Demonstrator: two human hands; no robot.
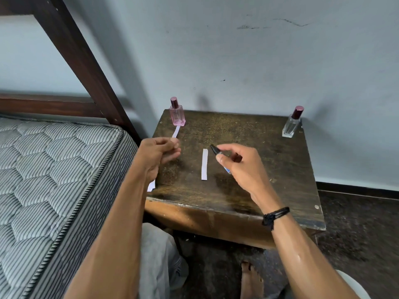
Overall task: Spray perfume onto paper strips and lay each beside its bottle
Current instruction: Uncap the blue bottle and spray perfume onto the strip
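Note:
A pink perfume bottle [177, 114] with a dark red cap stands at the table's back left corner. A clear bottle [292, 124] with the same kind of cap stands at the back right. A white paper strip [176, 131] runs from the pink bottle's base toward me, and my left hand [158, 155], fingers curled and blurred, pinches its near end. A second strip [204, 164] lies flat mid-table. My right hand [236, 164] grips a small dark-capped object [215, 149] just right of that strip, and a blue part shows below the palm. A third strip [151, 186] peeks out under my left forearm.
The dark wooden table [259, 180] stands against a grey wall. A striped mattress [54, 180] and a dark wooden bed frame [82, 67] are close on the left. My knee and a bare foot [251, 281] are below the table's front edge.

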